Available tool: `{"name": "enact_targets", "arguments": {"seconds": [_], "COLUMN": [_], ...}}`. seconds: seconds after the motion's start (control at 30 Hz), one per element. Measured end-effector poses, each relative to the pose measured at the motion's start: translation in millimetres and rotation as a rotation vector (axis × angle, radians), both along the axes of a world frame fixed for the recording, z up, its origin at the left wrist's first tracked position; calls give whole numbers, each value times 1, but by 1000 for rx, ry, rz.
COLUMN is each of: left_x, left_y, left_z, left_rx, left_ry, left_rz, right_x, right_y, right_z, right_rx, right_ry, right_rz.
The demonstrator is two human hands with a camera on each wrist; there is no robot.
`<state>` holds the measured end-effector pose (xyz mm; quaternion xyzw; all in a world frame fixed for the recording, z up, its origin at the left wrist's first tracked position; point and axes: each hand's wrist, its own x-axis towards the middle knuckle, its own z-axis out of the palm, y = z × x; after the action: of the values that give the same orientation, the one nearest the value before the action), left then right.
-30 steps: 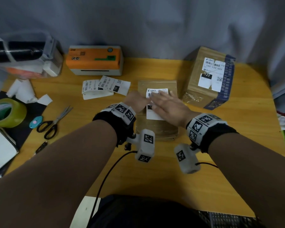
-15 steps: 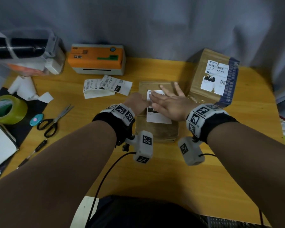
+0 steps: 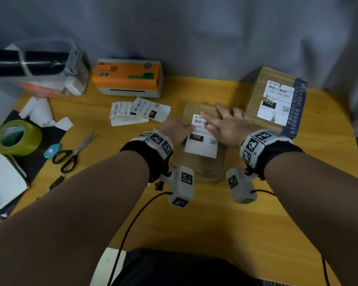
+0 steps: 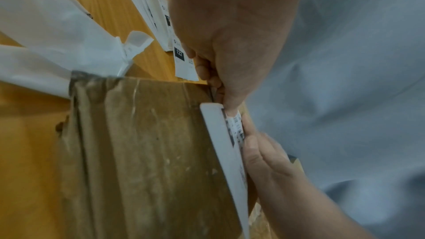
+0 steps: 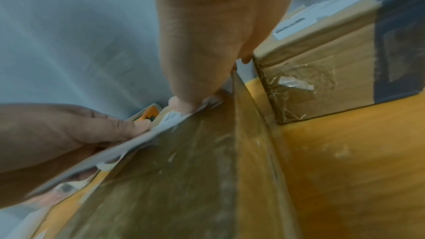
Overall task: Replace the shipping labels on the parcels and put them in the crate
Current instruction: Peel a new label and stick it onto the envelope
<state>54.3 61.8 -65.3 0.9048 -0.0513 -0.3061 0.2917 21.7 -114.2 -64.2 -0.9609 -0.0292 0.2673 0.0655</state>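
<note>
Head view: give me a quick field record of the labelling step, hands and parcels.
parcel in work: flat brown parcel, lying on the table
label: white label on its top
right hand: fingers flat, pressing the label's upper part
left hand: at the label's left edge
second parcel: far right, already labelled
spare labels: beside the printer
crate: not seen

The right hand [image 3: 227,129] has slid from the middle of the white shipping label [image 3: 201,141] toward the far end of the flat brown parcel [image 3: 201,166], its flat fingers now past the label's top edge, uncovering the black "122" block.
</note>
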Motion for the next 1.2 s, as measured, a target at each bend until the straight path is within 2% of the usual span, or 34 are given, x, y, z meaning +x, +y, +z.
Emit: {"name": "enact_targets", "arguments": {"seconds": [0.2,0.33,0.6,0.73,0.97,1.07,1.2], "left_x": [11,6,-17,-18,-21,-21,-24], "left_y": [6,19,31,33,33,34,34], "left_z": [7,4,-9,-7,-7,-7,-11], "left_rx": [84,177,-1,5,36,52,48], "left_ry": [48,163,173,141,109,100,80], "left_rz": [-123,-167,-30,-72,-100,-117,-69], "right_x": [-10,-14,-26,-35,-63,-55,-45], "right_y": [4,11,16,27,40,27,13], "right_z": [-1,-9,-17,-22,-20,-16,-17], "right_rx": [-110,-102,-191,-154,6,63,17], "right_ry": [-56,-80,-101,-134,-60,-36,-37], "right_rz": [13,11,51,140,328,244,127]}}
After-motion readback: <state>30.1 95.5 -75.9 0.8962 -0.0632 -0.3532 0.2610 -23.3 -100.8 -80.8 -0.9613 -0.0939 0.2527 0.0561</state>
